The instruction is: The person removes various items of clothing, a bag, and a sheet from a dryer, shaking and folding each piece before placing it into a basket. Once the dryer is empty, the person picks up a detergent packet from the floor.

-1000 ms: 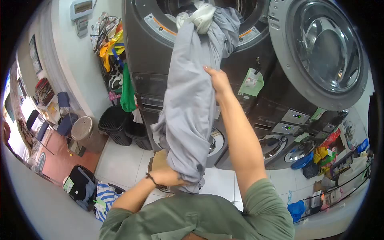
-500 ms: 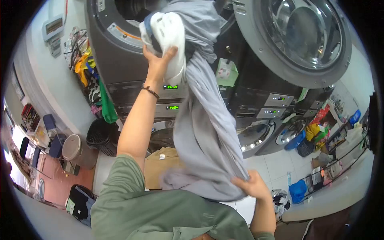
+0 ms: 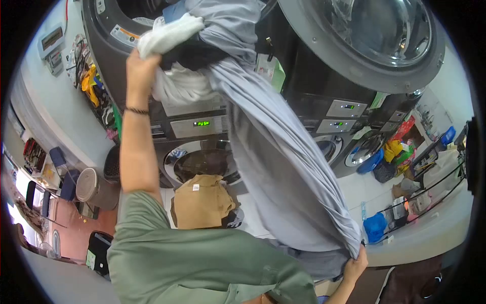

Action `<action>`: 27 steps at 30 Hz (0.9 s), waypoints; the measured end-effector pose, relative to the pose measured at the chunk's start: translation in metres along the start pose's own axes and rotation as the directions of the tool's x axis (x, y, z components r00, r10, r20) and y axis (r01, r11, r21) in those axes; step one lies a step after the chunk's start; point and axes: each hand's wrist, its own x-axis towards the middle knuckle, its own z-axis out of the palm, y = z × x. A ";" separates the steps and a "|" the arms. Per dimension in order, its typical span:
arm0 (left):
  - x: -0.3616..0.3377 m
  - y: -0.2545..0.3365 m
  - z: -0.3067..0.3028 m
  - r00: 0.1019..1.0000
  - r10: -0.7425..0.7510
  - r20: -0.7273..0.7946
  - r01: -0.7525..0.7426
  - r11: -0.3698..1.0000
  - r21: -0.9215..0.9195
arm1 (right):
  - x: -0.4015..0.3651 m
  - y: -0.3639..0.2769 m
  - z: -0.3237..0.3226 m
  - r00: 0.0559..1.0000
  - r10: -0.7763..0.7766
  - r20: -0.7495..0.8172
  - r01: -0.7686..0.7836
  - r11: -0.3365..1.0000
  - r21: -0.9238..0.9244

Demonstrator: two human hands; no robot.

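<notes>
A long grey sheet (image 3: pixel 283 147) stretches from the mouth of the upper dryer (image 3: pixel 106 66) down to the lower right. At its lower end my right hand (image 3: pixel 356 264) is closed on the sheet's edge. Up at the left, my left hand (image 3: pixel 142 71) is closed on a white cloth (image 3: pixel 174 34), beside the dryer opening. More white cloth hangs below that hand, and a dark cloth (image 3: pixel 195 54) shows between the white cloth and the sheet. The upper part of the sheet lies bunched at the opening, and part of the drum is hidden behind it.
The open round dryer door (image 3: pixel 374 35) juts out at the upper right. Tan clothing (image 3: pixel 200 202) lies in a pile below, before a lower machine door (image 3: pixel 202 162). A lidded bin (image 3: pixel 96 187) stands left; a blue bag (image 3: pixel 374 226) is on the right.
My right hand has drawn the sheet's end farther right and down, stretching it out. My left hand has shifted left with the white cloth. The tan pile is now more exposed.
</notes>
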 end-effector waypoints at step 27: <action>-0.126 -0.063 -0.035 0.969 -0.199 0.146 0.110 0.877 0.467 | 0.094 -0.228 0.287 0.863 -0.443 0.243 0.341 0.866 0.367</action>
